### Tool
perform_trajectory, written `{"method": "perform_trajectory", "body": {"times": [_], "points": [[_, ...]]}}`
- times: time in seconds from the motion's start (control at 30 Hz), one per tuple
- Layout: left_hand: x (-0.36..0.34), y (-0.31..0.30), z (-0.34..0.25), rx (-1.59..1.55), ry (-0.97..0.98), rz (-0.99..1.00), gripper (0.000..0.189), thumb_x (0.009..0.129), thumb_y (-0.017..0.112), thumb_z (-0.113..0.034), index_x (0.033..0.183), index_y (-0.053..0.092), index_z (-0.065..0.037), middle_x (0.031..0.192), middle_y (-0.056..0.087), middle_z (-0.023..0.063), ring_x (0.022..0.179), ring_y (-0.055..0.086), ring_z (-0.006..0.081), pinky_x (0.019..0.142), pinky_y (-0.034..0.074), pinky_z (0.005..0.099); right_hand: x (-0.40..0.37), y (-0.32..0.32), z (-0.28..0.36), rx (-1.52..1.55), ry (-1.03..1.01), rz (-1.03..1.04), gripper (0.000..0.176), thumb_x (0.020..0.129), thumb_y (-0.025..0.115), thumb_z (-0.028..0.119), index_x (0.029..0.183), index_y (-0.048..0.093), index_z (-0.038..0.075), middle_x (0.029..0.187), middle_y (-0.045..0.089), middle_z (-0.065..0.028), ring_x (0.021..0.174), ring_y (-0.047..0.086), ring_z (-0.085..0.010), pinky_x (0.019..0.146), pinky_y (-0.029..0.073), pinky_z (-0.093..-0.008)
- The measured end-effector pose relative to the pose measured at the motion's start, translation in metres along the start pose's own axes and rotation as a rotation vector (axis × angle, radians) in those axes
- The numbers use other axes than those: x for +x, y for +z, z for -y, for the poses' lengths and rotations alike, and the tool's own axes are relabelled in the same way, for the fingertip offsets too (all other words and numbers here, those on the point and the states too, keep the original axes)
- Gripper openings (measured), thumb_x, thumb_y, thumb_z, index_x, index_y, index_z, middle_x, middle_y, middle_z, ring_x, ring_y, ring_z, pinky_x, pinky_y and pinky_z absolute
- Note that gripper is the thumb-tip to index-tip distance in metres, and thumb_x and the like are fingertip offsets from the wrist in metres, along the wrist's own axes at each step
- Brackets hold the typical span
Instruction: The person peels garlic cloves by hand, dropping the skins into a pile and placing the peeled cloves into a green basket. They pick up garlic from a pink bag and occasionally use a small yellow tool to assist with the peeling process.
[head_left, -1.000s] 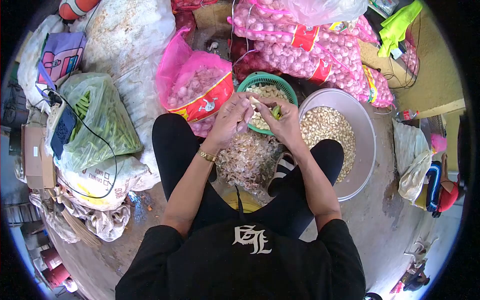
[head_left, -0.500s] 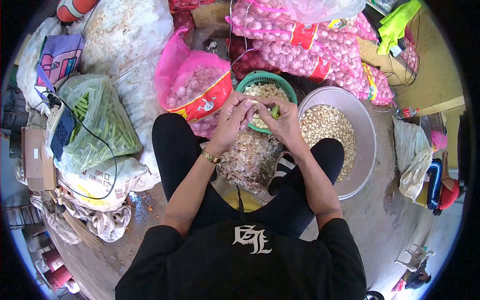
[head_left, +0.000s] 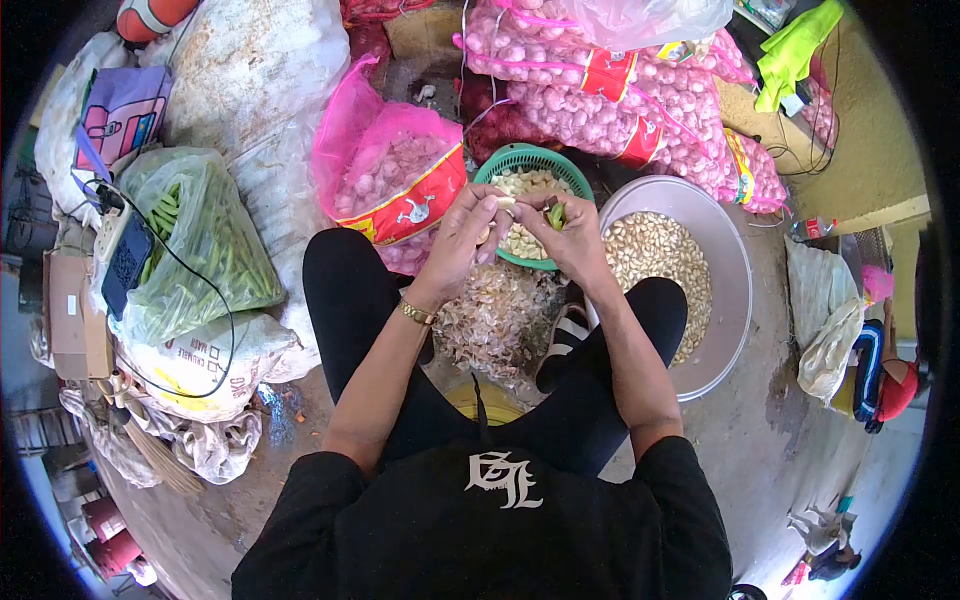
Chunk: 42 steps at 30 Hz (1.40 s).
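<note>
My left hand [head_left: 462,238], wearing a gold watch, is closed in a pinch around a pale garlic clove [head_left: 505,203]. Another brownish clove [head_left: 484,236] shows under its fingers. The thumb and finger of my right hand [head_left: 577,240] meet the pale clove from the other side. A small green object [head_left: 556,215], perhaps a knife handle, sits in that same hand; its other end is hidden. Right behind both hands stands a green basket [head_left: 520,152] of peeled cloves. Below them, dry garlic skins [head_left: 490,320] lie heaped between my feet.
A large pale basin [head_left: 735,290] of unpeeled cloves stands at my right. An opened pink net bag [head_left: 345,130] of garlic leans ahead on the left, with full garlic sacks [head_left: 600,110] stacked behind. A plastic bag [head_left: 225,250] of green pods sits at far left.
The pale clove shows more plainly between my fingertips now, and my right hand has turned slightly. My right foot and the left-hand fingers have shifted a little.
</note>
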<state>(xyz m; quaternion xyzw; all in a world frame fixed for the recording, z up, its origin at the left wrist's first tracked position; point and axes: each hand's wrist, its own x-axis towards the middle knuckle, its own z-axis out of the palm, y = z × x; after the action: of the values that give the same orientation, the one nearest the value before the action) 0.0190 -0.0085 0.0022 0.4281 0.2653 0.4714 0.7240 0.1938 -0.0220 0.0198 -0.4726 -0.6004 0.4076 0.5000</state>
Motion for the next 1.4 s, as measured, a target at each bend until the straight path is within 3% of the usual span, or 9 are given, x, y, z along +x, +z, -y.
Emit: {"method": "perform_trajectory", "body": {"times": [0.17,0.33,0.4,0.53,0.63,0.8,0.9,1.23,1.4], "points": [[0.003,-0.009,0.003,0.235,0.066,0.071,0.021,0.104,0.046,-0.023,0.111,0.055,-0.005,0.081,0.059,0.0004,0.046,0.038,0.0020,0.042,0.034,0.0186,0.002,-0.001,0.001,-0.020,-0.057,-0.031,0.011,0.089,0.070,0.008,0.096,0.071,-0.001,0.079,0.066,0.0019,0.069,0.053,-0.0024,0.062,0.044,-0.0203],[-0.001,-0.003,-0.005,0.013,-0.097,0.034,0.018,0.103,0.048,-0.022,0.110,0.055,-0.006,0.084,0.060,0.0007,0.047,0.040,0.0023,0.041,0.034,0.0188,0.003,0.001,0.003,-0.015,-0.038,-0.056,0.014,0.089,0.071,0.010,0.098,0.072,-0.001,0.082,0.068,0.0001,0.072,0.055,-0.0038,0.064,0.046,-0.0222],[-0.003,-0.001,-0.004,-0.100,-0.155,0.014,0.017,0.103,0.049,-0.021,0.110,0.055,-0.007,0.085,0.061,0.0008,0.047,0.040,0.0024,0.040,0.034,0.0188,0.004,0.003,0.000,-0.041,-0.153,-0.083,0.015,0.092,0.067,0.011,0.102,0.067,-0.001,0.084,0.067,-0.0038,0.075,0.057,-0.0080,0.067,0.047,-0.0251],[-0.002,0.001,-0.004,-0.257,-0.163,-0.060,0.014,0.103,0.049,-0.021,0.107,0.055,-0.008,0.089,0.064,0.0027,0.046,0.040,0.0025,0.039,0.032,0.0185,0.004,-0.005,0.001,-0.231,-0.141,-0.075,0.014,0.096,0.061,0.012,0.104,0.061,0.001,0.085,0.065,-0.0075,0.075,0.059,-0.0136,0.067,0.047,-0.0291],[0.000,-0.002,0.000,-0.281,-0.133,-0.088,0.012,0.102,0.051,-0.019,0.105,0.056,-0.009,0.089,0.066,0.0038,0.046,0.040,0.0022,0.039,0.032,0.0181,0.005,-0.010,-0.005,-0.113,0.045,-0.041,0.013,0.098,0.056,0.014,0.103,0.057,0.002,0.084,0.063,-0.0116,0.073,0.060,-0.0197,0.065,0.047,-0.0333],[0.000,-0.003,0.001,-0.211,-0.113,-0.108,0.009,0.100,0.054,-0.017,0.101,0.058,-0.008,0.087,0.067,0.0043,0.046,0.041,0.0020,0.040,0.034,0.0188,0.006,-0.008,0.003,-0.426,-0.287,-0.006,0.015,0.095,0.060,0.017,0.102,0.060,0.004,0.079,0.063,-0.0196,0.070,0.064,-0.0337,0.061,0.048,-0.0408],[0.001,-0.003,0.003,-0.157,-0.078,-0.109,0.011,0.100,0.054,-0.016,0.099,0.059,-0.007,0.086,0.066,0.0036,0.046,0.041,0.0021,0.041,0.036,0.0198,0.006,-0.007,0.010,-0.544,-0.274,-0.012,0.015,0.093,0.061,0.018,0.101,0.061,0.006,0.076,0.064,-0.0195,0.068,0.064,-0.0374,0.058,0.048,-0.0441],[0.002,0.000,0.004,0.032,-0.022,-0.120,0.013,0.100,0.056,-0.016,0.099,0.061,-0.005,0.081,0.064,0.0017,0.047,0.041,0.0017,0.044,0.038,0.0205,0.008,-0.008,0.009,-0.662,-0.291,0.010,0.019,0.092,0.063,0.023,0.100,0.061,0.006,0.071,0.063,-0.0171,0.064,0.063,-0.0371,0.054,0.046,-0.0446],[0.001,0.001,0.007,0.036,-0.021,-0.125,0.014,0.099,0.057,-0.017,0.100,0.063,-0.004,0.081,0.065,0.0020,0.048,0.040,0.0018,0.044,0.037,0.0203,0.010,-0.007,0.007,-0.702,-0.368,-0.029,0.025,0.091,0.065,0.030,0.092,0.060,0.006,0.067,0.062,-0.0166,0.061,0.062,-0.0358,0.052,0.046,-0.0445]]}}
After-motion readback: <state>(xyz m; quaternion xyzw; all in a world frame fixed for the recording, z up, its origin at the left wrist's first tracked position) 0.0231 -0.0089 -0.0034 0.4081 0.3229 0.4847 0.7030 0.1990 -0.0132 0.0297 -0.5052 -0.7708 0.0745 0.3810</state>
